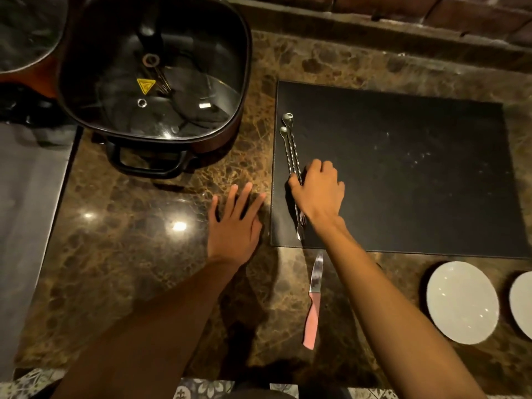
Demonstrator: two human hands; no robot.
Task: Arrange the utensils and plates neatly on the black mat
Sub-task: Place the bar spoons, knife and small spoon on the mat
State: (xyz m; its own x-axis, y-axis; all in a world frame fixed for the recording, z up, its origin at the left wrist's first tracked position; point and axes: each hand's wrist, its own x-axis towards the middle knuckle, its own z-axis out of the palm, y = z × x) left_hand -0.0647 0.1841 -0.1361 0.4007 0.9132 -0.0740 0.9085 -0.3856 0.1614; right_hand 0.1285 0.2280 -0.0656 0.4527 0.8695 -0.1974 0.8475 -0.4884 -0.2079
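A black mat point(403, 174) lies on the marble counter. Two long twisted-handle metal utensils point(290, 148) lie side by side along its left edge, spoon ends far, fork ends near. My right hand point(319, 191) rests on their middle, with thumb and fingers pinching the handles. My left hand point(234, 223) lies flat on the counter left of the mat, fingers spread, holding nothing. A pink-handled knife point(314, 300) lies on the counter below the mat's near edge. A white plate point(462, 302) sits to the near right, with a second white plate point(522, 303) cut off by the frame edge.
A large dark electric pot with a glass lid point(152, 73) stands at the far left on the brown marble counter point(129, 240). A grey surface point(26, 226) borders the counter on the left. A brick ledge runs along the back.
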